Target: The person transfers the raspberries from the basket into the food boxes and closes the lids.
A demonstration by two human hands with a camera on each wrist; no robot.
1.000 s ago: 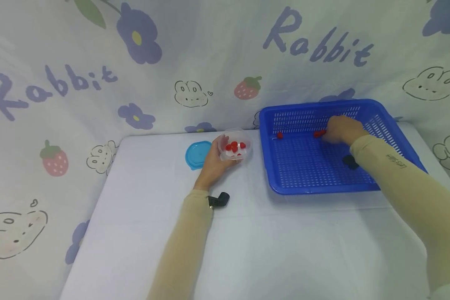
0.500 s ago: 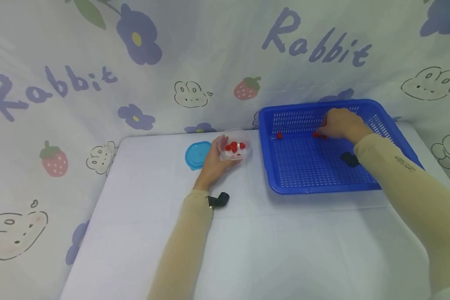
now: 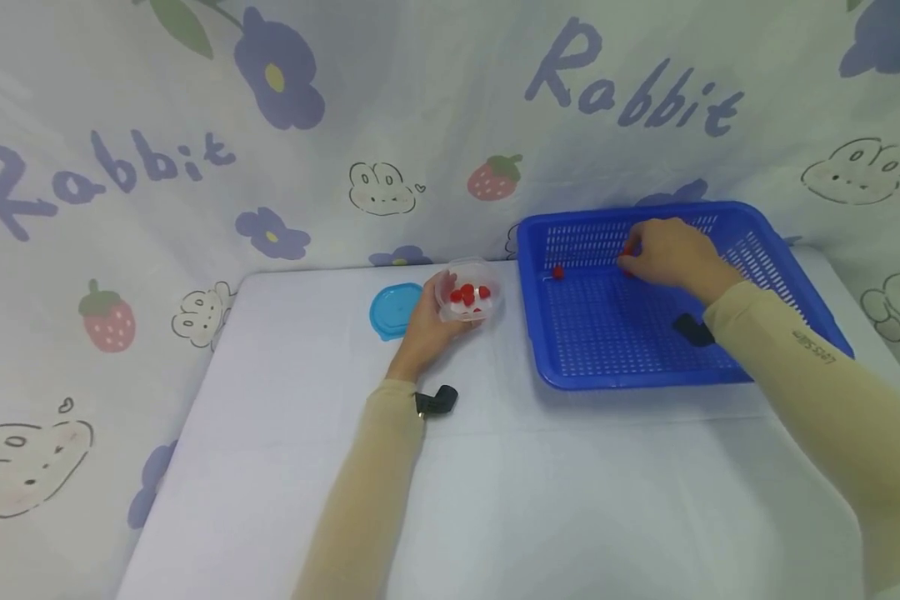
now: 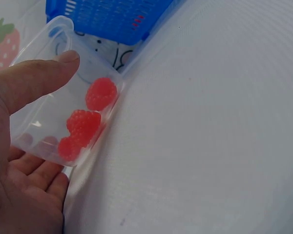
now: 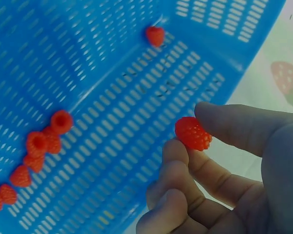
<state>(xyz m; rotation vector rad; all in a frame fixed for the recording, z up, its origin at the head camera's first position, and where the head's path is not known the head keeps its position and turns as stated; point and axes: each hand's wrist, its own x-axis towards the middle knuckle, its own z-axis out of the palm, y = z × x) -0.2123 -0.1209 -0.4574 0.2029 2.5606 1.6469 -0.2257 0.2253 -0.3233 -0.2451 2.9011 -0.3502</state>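
A red raspberry [image 5: 193,133] is pinched between the thumb and finger of my right hand [image 3: 671,254], over the blue basket [image 3: 607,382]. Along the basket's back wall, the right wrist view shows a row of several more raspberries [image 5: 36,144], and a single raspberry [image 5: 155,35] sits at the corner. My left hand [image 3: 423,329] grips a clear plastic tub [image 3: 491,283], thumb over its near side and fingers beneath. Inside the tub, several raspberries [image 4: 83,126] are gathered at the bottom.
A round light-blue lid [image 3: 395,310] lies on the white table [image 3: 570,492] just left of the tub. Behind the table hangs a printed cloth [image 3: 435,100] with rabbits and flowers. The basket's raised walls surround my right hand.
My right hand has drawn leftward within the basket, now with a raspberry between its fingertips. The left hand and the tub have stayed in place.
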